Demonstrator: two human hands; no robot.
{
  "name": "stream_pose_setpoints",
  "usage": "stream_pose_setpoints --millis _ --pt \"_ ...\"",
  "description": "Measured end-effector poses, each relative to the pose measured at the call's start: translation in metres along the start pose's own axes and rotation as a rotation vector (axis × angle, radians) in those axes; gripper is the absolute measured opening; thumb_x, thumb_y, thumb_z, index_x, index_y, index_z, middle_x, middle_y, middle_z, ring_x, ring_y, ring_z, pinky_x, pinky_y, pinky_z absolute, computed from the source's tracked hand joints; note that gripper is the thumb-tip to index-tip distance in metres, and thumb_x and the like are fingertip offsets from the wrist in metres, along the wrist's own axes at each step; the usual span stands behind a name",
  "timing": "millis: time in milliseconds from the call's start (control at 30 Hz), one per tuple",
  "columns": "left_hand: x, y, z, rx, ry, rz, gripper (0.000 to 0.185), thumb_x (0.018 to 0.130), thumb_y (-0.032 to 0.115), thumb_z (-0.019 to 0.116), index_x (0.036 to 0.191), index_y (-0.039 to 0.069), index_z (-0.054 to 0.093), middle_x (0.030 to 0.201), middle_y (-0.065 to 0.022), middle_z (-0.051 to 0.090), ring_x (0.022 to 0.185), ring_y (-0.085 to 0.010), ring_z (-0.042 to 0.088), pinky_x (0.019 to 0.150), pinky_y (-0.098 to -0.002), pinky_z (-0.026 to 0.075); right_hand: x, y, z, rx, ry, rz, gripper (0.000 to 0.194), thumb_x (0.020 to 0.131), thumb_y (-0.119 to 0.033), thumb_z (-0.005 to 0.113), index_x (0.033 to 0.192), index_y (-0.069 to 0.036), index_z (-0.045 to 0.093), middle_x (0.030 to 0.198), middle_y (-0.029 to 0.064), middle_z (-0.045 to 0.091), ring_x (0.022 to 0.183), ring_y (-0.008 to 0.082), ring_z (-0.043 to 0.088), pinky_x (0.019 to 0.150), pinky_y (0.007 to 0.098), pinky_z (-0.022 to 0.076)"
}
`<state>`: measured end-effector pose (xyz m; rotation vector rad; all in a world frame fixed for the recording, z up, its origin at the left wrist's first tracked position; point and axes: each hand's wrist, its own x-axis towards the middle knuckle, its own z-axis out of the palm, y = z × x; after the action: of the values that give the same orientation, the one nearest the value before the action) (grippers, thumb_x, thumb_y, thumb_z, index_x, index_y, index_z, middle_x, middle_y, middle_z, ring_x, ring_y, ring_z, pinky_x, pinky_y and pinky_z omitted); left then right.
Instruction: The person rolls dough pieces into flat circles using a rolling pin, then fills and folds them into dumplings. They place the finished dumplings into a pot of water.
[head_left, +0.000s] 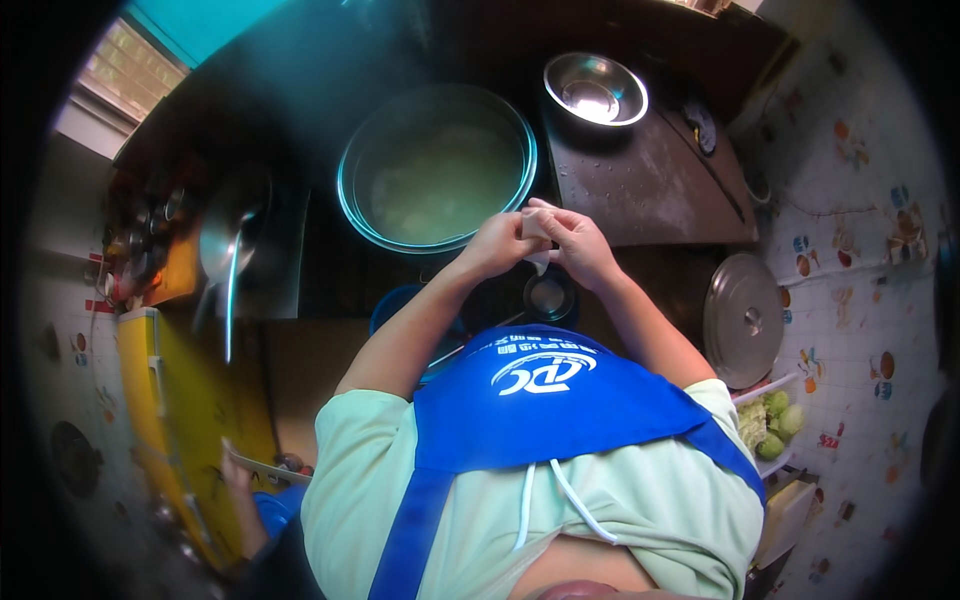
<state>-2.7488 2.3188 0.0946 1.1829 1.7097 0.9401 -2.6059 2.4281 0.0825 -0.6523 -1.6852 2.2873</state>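
Observation:
Both my hands meet at the near right rim of a large round pot (439, 176) of cloudy, steaming liquid. My left hand (501, 244) and my right hand (576, 241) pinch a pale, thin, soft piece (535, 225), perhaps dough, between their fingers. A pale flap of it hangs below the fingers; its exact kind cannot be told. Just beneath the hands is a small round metal container (547, 295). A blue apron (517, 420) covers my front.
A shiny steel bowl (596, 88) stands on a brown board (652, 187) at the right. A wok (236, 225) with a long-handled utensil lies left. A round metal lid (744, 321) leans right, near a basket of green vegetables (780, 420). Another person's arm (241, 495) shows lower left.

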Motion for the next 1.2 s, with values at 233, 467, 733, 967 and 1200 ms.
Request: stream_pose_setpoints --millis 233,467,733,967,1200 --pt "0.017 0.001 0.003 0.232 0.492 0.397 0.012 0.083 0.013 0.068 0.083 0.003 0.063 0.081 -0.016 0.057 0.074 -0.031 0.059 0.063 -0.0412 0.048 -0.008 -0.014 -0.003 -0.216 -0.12 0.11 0.035 0.098 -0.033 0.053 0.11 -0.002 0.063 0.09 0.0083 0.068 0.084 0.0161 0.067 0.076 0.0302 0.0527" --pt "0.052 -0.067 -0.039 0.52 0.779 0.085 0.025 0.082 0.01 0.062 0.103 0.0 0.056 0.102 -0.0232 0.057 0.101 -0.0413 0.055 0.083 -0.0475 0.047 -0.009 -0.014 -0.003 -0.233 -0.162 0.063 0.028 0.097 -0.025 0.056 0.107 0.0 0.065 0.084 0.0095 0.068 0.077 0.0166 0.068 0.071 0.0289 0.0551" --pt "0.006 -0.042 -0.015 -0.062 -0.07 0.054 0.046 0.078 0.036 0.076 0.107 0.001 0.067 0.097 -0.0172 0.069 0.094 -0.0284 0.065 0.083 -0.0362 0.051 0.007 0.004 0.007 -0.247 0.036 -0.085 0.044 0.095 -0.04 0.057 0.116 -0.002 0.066 0.134 0.0147 0.054 0.111 0.0232 0.058 0.087 0.0326 0.0501" --pt "0.004 -0.005 -0.004 0.043 0.275 0.251 0.022 0.083 0.019 0.072 0.095 0.001 0.066 0.087 -0.0119 0.067 0.077 -0.0212 0.066 0.069 -0.0339 0.052 0.009 -0.006 0.002 -0.064 -0.128 -0.1 0.051 0.096 -0.034 0.058 0.137 -0.006 0.048 0.114 0.0112 0.062 0.103 0.0169 0.059 0.085 0.0309 0.0491" --pt "0.027 -0.038 -0.02 0.439 0.625 0.376 0.018 0.08 0.013 0.073 0.089 0.0 0.064 0.085 -0.0148 0.065 0.082 -0.0291 0.063 0.071 -0.036 0.051 -0.011 -0.023 0.01 -0.374 -0.436 -0.06 0.021 0.091 -0.024 0.065 0.089 -0.004 0.072 0.082 0.007 0.069 0.08 0.0137 0.064 0.077 0.0295 0.0508"
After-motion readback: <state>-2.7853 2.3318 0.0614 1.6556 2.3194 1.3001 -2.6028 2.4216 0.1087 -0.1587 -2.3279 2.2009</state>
